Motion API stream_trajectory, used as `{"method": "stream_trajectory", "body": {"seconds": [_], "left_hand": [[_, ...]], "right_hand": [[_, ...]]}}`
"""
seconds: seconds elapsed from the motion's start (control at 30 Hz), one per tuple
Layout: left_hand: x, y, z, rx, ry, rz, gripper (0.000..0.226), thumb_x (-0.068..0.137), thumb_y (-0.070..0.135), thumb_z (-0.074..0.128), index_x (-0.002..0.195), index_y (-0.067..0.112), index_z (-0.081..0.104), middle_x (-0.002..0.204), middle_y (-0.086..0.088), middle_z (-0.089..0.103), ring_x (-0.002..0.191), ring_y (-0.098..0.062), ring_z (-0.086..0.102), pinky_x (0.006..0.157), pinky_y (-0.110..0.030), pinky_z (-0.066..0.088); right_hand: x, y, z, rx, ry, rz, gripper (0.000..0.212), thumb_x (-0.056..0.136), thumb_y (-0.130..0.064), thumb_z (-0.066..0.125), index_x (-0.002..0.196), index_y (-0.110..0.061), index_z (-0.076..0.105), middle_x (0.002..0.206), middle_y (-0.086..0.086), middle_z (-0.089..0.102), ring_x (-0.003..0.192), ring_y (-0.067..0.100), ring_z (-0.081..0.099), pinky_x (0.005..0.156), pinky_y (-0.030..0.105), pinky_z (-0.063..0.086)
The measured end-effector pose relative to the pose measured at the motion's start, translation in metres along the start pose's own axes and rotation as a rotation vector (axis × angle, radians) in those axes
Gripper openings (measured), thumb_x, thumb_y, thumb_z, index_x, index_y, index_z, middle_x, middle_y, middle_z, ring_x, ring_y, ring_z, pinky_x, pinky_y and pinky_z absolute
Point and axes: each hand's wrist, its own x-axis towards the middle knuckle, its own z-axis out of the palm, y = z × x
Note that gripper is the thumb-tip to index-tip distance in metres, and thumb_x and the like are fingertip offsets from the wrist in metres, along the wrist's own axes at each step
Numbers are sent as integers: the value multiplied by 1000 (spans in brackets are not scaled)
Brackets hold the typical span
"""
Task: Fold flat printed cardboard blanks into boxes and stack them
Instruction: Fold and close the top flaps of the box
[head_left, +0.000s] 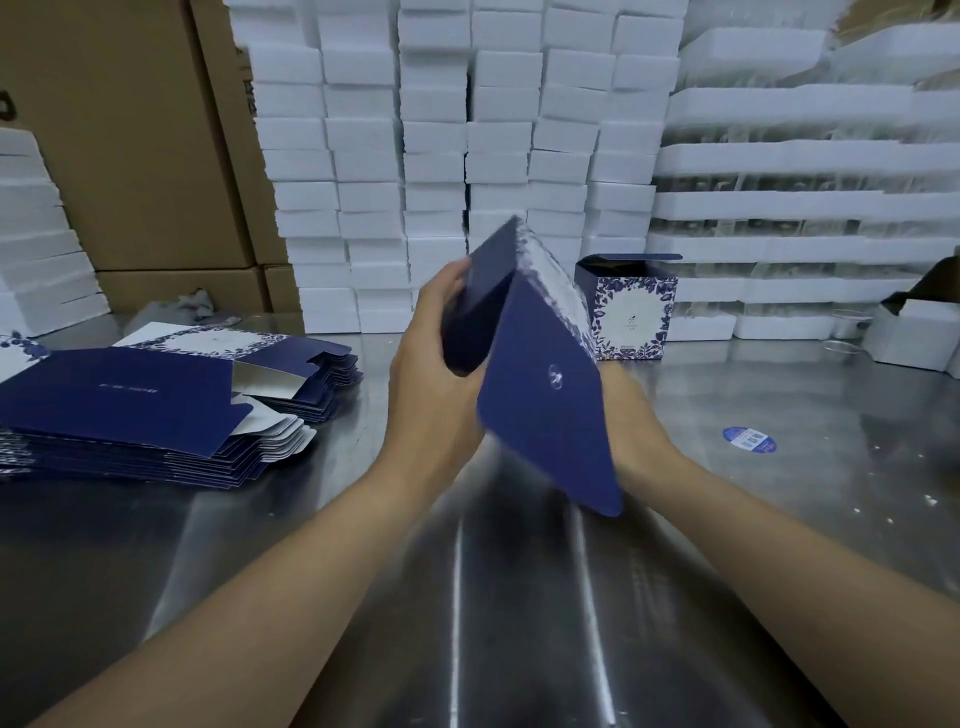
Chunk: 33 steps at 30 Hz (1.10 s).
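The right hand (629, 413) lies mostly behind the held blank (545, 405). Its fingers are hidden, so its grip cannot be told. The left hand (431, 364) has its fingers out of sight behind the blank's dark panel. The blank's upper edge, toward 12 o'clock, is smeared by blur. The folded box (636, 312) at 1 o'clock loses its left side behind the blank, and its print is too small to read. At 9 o'clock the stack of flat blanks (130, 410) is cut off by the picture's edge. The sticker (749, 440) at 3 o'clock bears print too small to read.
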Motion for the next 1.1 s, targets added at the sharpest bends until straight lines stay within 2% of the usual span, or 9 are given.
{"method": "stream_trajectory", "body": {"seconds": [0.07, 0.17, 0.27, 0.37, 0.43, 0.7, 0.87, 1.0, 1.1], "left_hand": [[2, -1, 1, 44, 87, 87, 73, 93, 24, 77, 153, 41, 42, 149, 22, 53, 141, 5, 47, 113, -42, 48], [1, 0, 0, -14, 194, 107, 83, 92, 24, 76, 157, 49, 30, 157, 16, 42, 145, 5, 39, 112, -37, 44], [-1, 1, 8, -64, 168, -137, 86, 93, 30, 79, 158, 50, 26, 156, 13, 40, 140, -2, 43, 101, -21, 42], [-3, -1, 14, -94, 33, -444, 66, 97, 41, 74, 155, 32, 45, 147, 5, 55, 132, -13, 56, 107, -38, 52], [-3, -2, 17, -149, -25, -581, 38, 104, 43, 61, 134, 20, 66, 128, -2, 72, 121, -18, 67, 102, -47, 57], [-6, -3, 22, -188, 26, -549, 41, 108, 21, 36, 105, 9, 75, 91, -8, 81, 85, -14, 76, 77, -35, 65], [-10, -5, 28, -148, 15, -549, 41, 106, 27, 40, 71, 13, 56, 49, 8, 53, 45, -2, 52, 53, -19, 49], [-11, -5, 30, -137, 16, -521, 43, 106, 28, 41, 66, 19, 51, 47, 12, 50, 42, 1, 50, 43, -13, 42], [-13, -5, 31, -139, -5, -529, 40, 106, 29, 41, 70, 17, 55, 51, 11, 54, 48, 0, 54, 46, -15, 44]], "right_hand": [[5, -1, 5, 159, -49, 86, 23, 110, -10, 44, 90, -11, 55, 70, 0, 54, 54, 8, 59, 58, 25, 49], [9, -10, 11, 467, -4, 191, 35, 110, -15, 42, 76, -10, 50, 54, 3, 41, 40, 14, 55, 41, 23, 39], [4, -17, 14, 611, 40, 208, 30, 108, -24, 50, 81, -11, 53, 52, 0, 44, 46, 14, 55, 49, 26, 40], [-1, -18, 15, 718, 0, 243, 36, 106, -31, 53, 74, -13, 52, 52, -1, 45, 48, 14, 54, 51, 27, 38], [-2, -19, 17, 720, -25, 222, 38, 106, -33, 54, 73, -14, 54, 54, -1, 46, 50, 13, 54, 52, 27, 41], [-7, -21, 25, 668, -81, 176, 44, 101, -41, 57, 66, -16, 57, 58, 0, 49, 54, 15, 53, 54, 28, 40], [-14, -21, 31, 673, -243, 132, 38, 95, -32, 57, 61, -18, 66, 64, 2, 53, 58, 14, 55, 68, 36, 44], [-13, -21, 30, 719, -306, 109, 34, 91, -29, 54, 61, -21, 67, 70, 4, 54, 61, 14, 55, 77, 44, 40], [-13, -19, 32, 691, -280, 118, 36, 91, -27, 55, 57, -22, 65, 66, 1, 53, 60, 13, 54, 73, 37, 46]]}}
